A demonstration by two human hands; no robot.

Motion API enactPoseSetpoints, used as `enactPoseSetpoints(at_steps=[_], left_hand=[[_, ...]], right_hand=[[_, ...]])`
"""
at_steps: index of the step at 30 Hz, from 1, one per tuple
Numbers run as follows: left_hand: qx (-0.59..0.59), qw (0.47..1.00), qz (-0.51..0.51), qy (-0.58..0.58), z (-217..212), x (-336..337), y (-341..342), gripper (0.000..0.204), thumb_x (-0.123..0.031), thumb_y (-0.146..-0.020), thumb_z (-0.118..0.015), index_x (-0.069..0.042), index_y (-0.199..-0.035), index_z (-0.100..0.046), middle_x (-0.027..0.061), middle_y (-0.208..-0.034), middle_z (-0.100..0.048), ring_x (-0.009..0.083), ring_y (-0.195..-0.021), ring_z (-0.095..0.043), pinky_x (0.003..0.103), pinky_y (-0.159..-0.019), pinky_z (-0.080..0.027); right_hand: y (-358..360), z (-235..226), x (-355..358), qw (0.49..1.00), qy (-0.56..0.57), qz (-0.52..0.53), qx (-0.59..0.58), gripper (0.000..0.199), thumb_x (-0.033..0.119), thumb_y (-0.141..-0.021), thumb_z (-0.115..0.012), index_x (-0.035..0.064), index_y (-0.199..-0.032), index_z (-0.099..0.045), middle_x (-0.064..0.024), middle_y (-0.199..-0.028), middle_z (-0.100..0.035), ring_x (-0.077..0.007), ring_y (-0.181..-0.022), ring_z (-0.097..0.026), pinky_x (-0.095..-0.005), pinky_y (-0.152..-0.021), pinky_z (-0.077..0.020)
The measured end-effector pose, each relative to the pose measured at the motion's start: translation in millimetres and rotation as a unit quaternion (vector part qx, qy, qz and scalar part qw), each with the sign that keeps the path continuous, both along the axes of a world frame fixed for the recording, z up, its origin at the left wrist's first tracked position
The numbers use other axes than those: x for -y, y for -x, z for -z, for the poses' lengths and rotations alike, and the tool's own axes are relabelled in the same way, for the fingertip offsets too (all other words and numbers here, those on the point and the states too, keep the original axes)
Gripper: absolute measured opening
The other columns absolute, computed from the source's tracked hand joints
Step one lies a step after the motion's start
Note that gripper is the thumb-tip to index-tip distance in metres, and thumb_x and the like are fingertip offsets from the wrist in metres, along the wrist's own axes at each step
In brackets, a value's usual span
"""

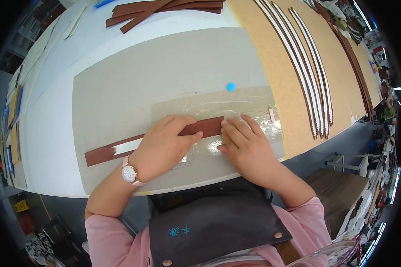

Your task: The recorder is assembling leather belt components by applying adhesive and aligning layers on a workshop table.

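Observation:
A long brown leather strip (205, 127) lies slantwise across the grey mat, with a white band (128, 146) showing along its left part. My left hand (160, 141) is closed over the middle of the strip, fingers along its far edge and thumb at its near edge. At the strip's right end rests my right hand (250, 147), its fingers stretched and apart, the fingertips touching the end. The thumb of that hand sits clear of the strip on the clear sheet (200, 104). What lies under my left palm is hidden.
The grey mat (120, 89) covers the white table (44, 147). A blue round piece (231, 86) and a small pink piece (272, 114) lie beyond my right hand. Brown strips (182, 6) are piled at the back; several white-faced strips (305, 66) lie on tan board at right.

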State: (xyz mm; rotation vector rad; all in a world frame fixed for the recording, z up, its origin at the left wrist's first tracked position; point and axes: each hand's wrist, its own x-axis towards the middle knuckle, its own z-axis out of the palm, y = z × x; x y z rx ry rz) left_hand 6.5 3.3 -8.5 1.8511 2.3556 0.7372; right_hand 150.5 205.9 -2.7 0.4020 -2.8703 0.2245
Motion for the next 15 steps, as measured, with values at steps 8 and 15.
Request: enactPoseSetpoints(at_steps=[8,15], left_hand=[[0.062,0.998,0.009,0.019,-2.3,1.0,4.9,0.029,-0.004,-0.081,-0.067,-0.009,-0.108,-0.076,0.0106,-0.12,-0.063,0.0279,-0.101,-0.06,0.038,-0.089,-0.052],[0.063,0.997,0.006,0.049,-3.3,2.2,4.8,0.031,-0.003,-0.081,-0.065,-0.007,-0.111,-0.075,0.0118,-0.122,-0.062,0.0307,-0.106,-0.059,0.039,-0.093,-0.051]], right_hand=[[1.0,4.7,1.8,1.0,0.025,0.005,0.0,0.04,0.018,-0.082,-0.07,-0.0099,-0.11,-0.067,-0.0226,-0.121,-0.062,-0.0363,-0.12,-0.056,-0.0531,-0.109,-0.0405],[-1.8,15.3,21.8,0.999,0.03,0.035,0.006,0.048,0.019,-0.083,-0.071,-0.0118,-0.119,-0.063,-0.0263,-0.125,-0.059,-0.0405,-0.129,-0.052,-0.0534,-0.112,-0.0391]])
